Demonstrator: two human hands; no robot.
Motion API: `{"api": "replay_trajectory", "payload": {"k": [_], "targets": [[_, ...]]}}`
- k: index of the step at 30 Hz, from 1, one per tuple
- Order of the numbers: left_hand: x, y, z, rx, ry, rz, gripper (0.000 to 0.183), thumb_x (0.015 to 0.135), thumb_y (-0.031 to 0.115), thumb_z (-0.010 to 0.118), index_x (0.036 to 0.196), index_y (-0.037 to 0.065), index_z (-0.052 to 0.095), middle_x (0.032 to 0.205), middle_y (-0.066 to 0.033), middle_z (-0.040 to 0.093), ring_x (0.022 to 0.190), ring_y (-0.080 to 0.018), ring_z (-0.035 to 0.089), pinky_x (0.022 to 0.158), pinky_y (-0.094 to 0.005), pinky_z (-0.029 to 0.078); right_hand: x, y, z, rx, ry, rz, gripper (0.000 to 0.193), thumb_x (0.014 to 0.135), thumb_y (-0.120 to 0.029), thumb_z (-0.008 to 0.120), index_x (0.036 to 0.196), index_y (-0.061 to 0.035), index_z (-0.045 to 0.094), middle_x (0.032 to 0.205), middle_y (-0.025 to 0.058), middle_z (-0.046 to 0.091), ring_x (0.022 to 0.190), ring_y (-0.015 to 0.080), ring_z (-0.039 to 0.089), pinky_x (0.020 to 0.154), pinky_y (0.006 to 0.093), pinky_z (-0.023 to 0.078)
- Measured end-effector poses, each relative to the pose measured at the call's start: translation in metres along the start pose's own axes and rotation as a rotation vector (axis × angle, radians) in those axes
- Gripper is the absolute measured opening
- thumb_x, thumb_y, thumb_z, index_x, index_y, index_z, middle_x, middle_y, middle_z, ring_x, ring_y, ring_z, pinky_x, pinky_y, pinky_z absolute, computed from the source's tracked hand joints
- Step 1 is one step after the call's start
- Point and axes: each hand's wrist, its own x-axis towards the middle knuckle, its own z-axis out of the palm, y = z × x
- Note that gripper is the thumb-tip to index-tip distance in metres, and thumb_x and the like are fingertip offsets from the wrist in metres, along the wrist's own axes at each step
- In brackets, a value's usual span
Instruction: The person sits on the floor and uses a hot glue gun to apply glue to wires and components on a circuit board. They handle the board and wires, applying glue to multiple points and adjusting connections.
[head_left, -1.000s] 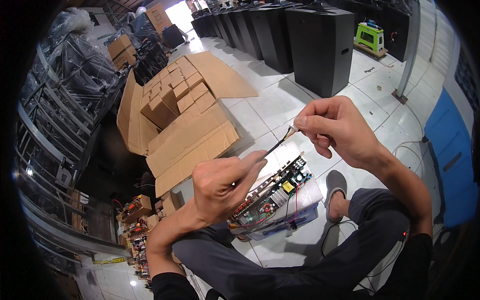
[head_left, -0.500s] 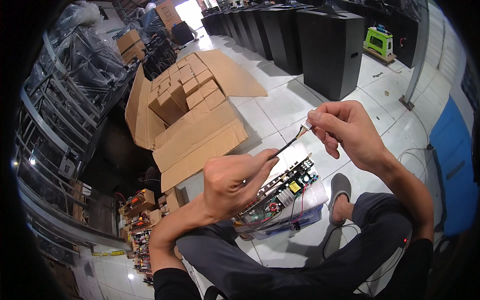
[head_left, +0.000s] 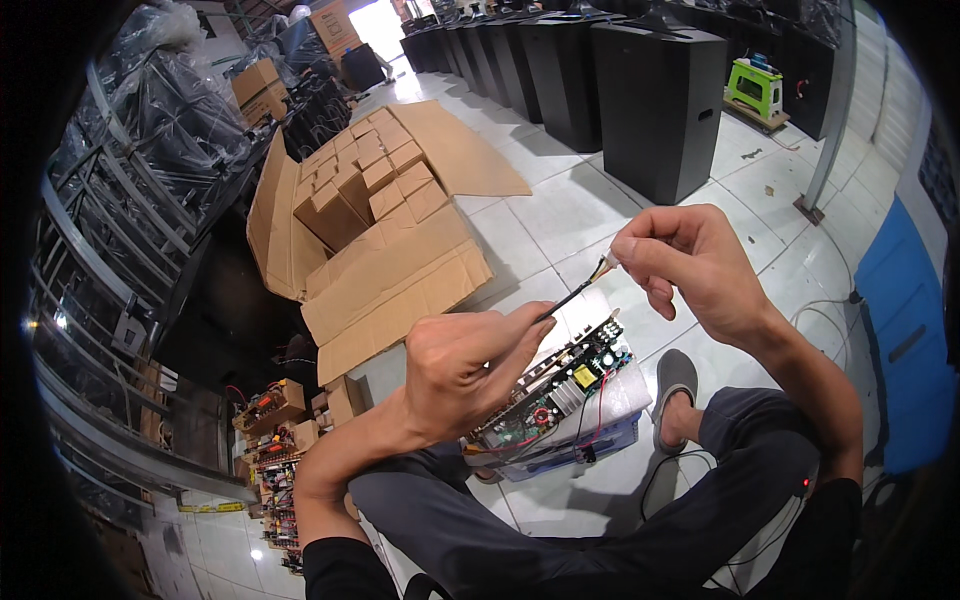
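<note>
A black-sleeved cable (head_left: 572, 299) runs between my two hands, above a circuit board. My left hand (head_left: 462, 368) is closed round the sleeve, thumb and fingers pressed together. At the cable's far end, thin coloured wires fan out into a small white connector (head_left: 609, 260). My right hand (head_left: 690, 262) pinches that connector between thumb and forefinger; its other fingers curl loosely. Below, the green and black circuit board (head_left: 545, 405) carries a silver heatsink, a yellow transformer and a red-wound coil. It rests on a white foam block (head_left: 628, 392), partly hidden by my left hand.
A blue plastic container (head_left: 610, 440) sits under the foam. An opened carton (head_left: 400, 285) of small brown boxes stands ahead on the left, with more circuit boards (head_left: 275, 470) nearer. Tall black cabinets (head_left: 655, 115) line the back. A green step stool (head_left: 755, 88) stands far right.
The right hand has turned slightly, with its fingertips covering more of the connector. Both hands keep hold of the cable, and the whole view has shifted a little.
</note>
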Motion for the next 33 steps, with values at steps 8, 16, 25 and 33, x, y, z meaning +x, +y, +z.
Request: {"api": "replay_trajectory", "payload": {"k": [8, 16, 25, 33], "targets": [[-0.0003, -0.0055, 0.0055, -0.020, 0.087, 0.072, 0.015, 0.079, -0.002, 0.073, 0.094, -0.002, 0.072, 0.052, -0.0084, 0.049, 0.041, -0.0170, 0.048, 0.041, -0.0307, 0.036, -0.0001, -0.0009, 0.0001, -0.013, -0.001, 0.000, 0.021, 0.089, -0.014, 0.065, 0.087, 0.0060, 0.066, 0.065, 0.0032, 0.057, 0.048, 0.0036, 0.049, 0.040, 0.0191, 0.040], [-0.0002, -0.0051, 0.0036, -0.016, 0.063, 0.057, 0.014, 0.080, -0.002, 0.073, 0.094, -0.003, 0.072, 0.054, -0.0100, 0.052, 0.042, -0.0167, 0.051, 0.043, -0.0292, 0.038, 0.0004, 0.0013, 0.0001, -0.005, 0.002, 0.000, 0.021, 0.090, -0.015, 0.066, 0.088, 0.0054, 0.066, 0.065, 0.0017, 0.056, 0.049, 0.0031, 0.049, 0.042, 0.0193, 0.039], [0.0004, -0.0017, 0.0007, -0.029, 0.037, 0.049, 0.014, 0.082, -0.003, 0.072, 0.096, -0.006, 0.072, 0.056, -0.0117, 0.054, 0.045, -0.0150, 0.052, 0.044, -0.0269, 0.038, -0.0008, 0.0002, 0.0005, -0.028, 0.001, 0.012, 0.024, 0.091, -0.018, 0.067, 0.089, 0.0055, 0.068, 0.067, 0.0009, 0.057, 0.050, 0.0024, 0.048, 0.043, 0.0193, 0.037], [-0.0002, -0.0020, 0.0004, -0.029, 0.034, 0.052, 0.014, 0.082, -0.003, 0.072, 0.096, -0.006, 0.072, 0.057, -0.0119, 0.057, 0.046, -0.0145, 0.054, 0.045, -0.0259, 0.040, -0.0012, -0.0001, 0.0011, -0.025, 0.000, 0.000, 0.024, 0.091, -0.018, 0.066, 0.088, 0.0049, 0.068, 0.066, 0.0005, 0.056, 0.050, 0.0025, 0.047, 0.044, 0.0196, 0.037]]}}
